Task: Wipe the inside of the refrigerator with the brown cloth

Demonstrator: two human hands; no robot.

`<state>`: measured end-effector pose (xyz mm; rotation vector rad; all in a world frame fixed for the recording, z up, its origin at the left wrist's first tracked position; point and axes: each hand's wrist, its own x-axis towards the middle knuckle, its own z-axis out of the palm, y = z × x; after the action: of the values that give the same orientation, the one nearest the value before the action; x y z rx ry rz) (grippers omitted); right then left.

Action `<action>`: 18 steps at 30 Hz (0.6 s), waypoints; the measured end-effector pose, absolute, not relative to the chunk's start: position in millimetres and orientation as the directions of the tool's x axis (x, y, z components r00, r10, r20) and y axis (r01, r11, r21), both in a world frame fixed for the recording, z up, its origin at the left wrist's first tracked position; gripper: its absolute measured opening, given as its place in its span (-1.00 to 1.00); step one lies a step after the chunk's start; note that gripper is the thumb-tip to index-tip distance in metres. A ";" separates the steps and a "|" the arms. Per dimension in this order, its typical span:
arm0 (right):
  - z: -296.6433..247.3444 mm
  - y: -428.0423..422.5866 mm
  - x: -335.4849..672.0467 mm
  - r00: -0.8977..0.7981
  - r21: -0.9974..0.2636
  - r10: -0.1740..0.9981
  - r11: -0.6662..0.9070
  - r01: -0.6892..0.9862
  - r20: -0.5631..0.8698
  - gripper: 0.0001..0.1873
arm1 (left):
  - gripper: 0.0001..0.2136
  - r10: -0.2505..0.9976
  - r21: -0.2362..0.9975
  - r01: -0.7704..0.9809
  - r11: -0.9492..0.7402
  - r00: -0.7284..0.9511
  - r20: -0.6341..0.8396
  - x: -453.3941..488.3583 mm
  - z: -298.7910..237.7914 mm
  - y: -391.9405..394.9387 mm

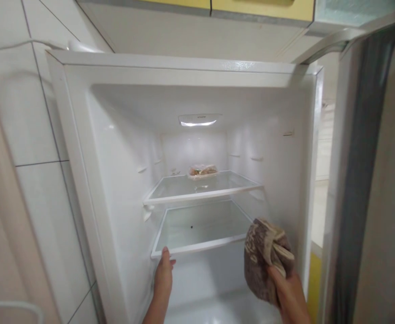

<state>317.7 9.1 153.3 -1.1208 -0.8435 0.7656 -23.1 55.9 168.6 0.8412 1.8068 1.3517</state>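
My left hand (pixel 163 275) is at the front left corner of the lower glass shelf (pixel 214 244). Its thumb lies against the white front edge, and the fingers are partly hidden below it. A crumpled brown and beige patterned cloth (pixel 261 261) is bunched in my right hand (pixel 288 288), close to the right end of the same shelf. One small dark speck (pixel 191 227) shows on or through the lower shelf's glass. Both hands are inside the open fridge (pixel 190 72).
On the upper glass shelf (pixel 173 191), toward the back, sits a clear packet of reddish-brown food (pixel 203 171). A lamp (pixel 199 120) glows at the fridge ceiling. The open door (pixel 359 180) stands at right, a tiled wall (pixel 38 117) at left, and yellow cabinets (pixel 261 9) above.
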 end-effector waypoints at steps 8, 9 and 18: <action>278.1 70.4 304.3 -0.177 -0.219 0.859 0.313 0.924 0.481 -0.35 | -0.30 0.838 0.963 0.099 0.252 -0.519 -0.166 -23.2 181.4 47.5; 279.4 78.6 299.3 -0.211 -0.162 0.884 0.301 0.940 0.418 -0.38 | -0.30 0.839 0.961 0.102 0.256 -0.518 -0.168 -23.5 182.3 47.4; 277.8 163.9 277.7 -0.284 -0.071 0.905 0.321 0.944 0.317 -0.62 | -0.33 0.836 0.961 0.093 0.260 -0.520 -0.176 -25.3 176.3 54.8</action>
<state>277.7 163.9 277.8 -1.6619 -2.2924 -0.1867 -25.3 54.8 176.3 0.8471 1.8170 1.3167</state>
